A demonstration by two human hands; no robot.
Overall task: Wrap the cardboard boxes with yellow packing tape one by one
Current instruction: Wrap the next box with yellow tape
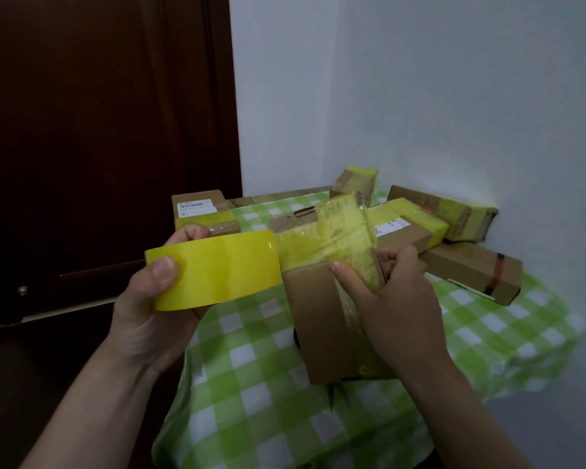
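At frame centre, right hand grips the current box, partly taped; left hand clasps the tape roll. Behind, several boxes carry yellow bands; one at right appears unwrapped.

text legible: none | white shipping label on rear-left cardboard box: barcode and lines of small print, too blurred to read | white label on long taped box: a few dark letters lying sideways, cannot be made out
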